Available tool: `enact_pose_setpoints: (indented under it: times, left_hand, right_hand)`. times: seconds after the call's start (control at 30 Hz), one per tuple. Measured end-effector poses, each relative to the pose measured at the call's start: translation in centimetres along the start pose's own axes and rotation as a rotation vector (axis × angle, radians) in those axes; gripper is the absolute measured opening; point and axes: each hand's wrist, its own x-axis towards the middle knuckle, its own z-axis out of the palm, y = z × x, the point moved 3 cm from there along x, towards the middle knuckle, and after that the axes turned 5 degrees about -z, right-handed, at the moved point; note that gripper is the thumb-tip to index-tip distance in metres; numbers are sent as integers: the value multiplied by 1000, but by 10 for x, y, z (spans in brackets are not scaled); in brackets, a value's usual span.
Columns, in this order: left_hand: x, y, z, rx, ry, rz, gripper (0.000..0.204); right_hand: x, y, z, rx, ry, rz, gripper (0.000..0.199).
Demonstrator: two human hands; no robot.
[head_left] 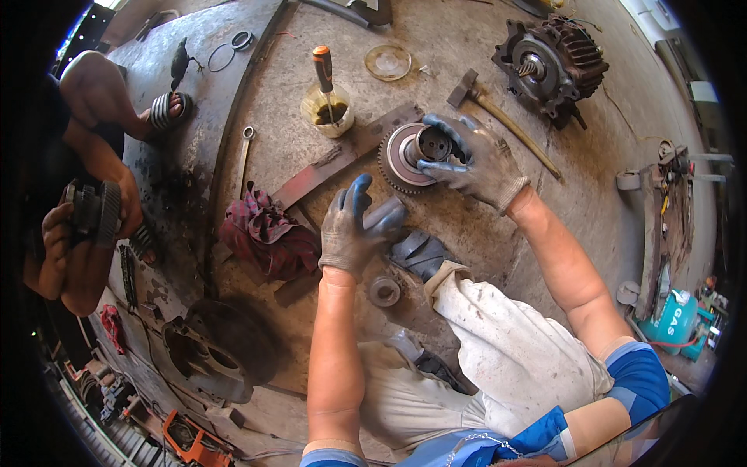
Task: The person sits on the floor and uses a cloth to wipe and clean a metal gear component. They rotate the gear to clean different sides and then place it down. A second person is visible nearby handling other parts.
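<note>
Head | right hand grasps gear | left hand spread near rag

Soft, even light brightens the floor, shadows are diffuse, the metal sheet gleams palely, the far left is dim, and straight edges bend toward the black rim.

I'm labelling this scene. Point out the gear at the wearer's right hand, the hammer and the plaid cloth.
Gear (401,156): head view, on its flat face inside the toothed rim.
Hammer (520,137): head view, on its handle.
Plaid cloth (268,240): head view, on its crumpled middle.
</note>
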Motion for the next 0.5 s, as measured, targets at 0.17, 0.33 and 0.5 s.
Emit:
enact_pose_setpoints:
  times: [0.17, 0.33, 0.5]
  left_hand:
    - [0, 0, 0, 6, 4, -16, 69]
    - [1, -1, 0, 8, 3, -31, 69]
    - [1, 0, 1, 3, 5, -20, 68]
  right_hand:
    - [2, 0, -2, -130, -6, -41, 76]
    - [5, -4, -7, -1, -125, 60, 80]
    - [6, -6, -5, -47, -86, 20, 77]
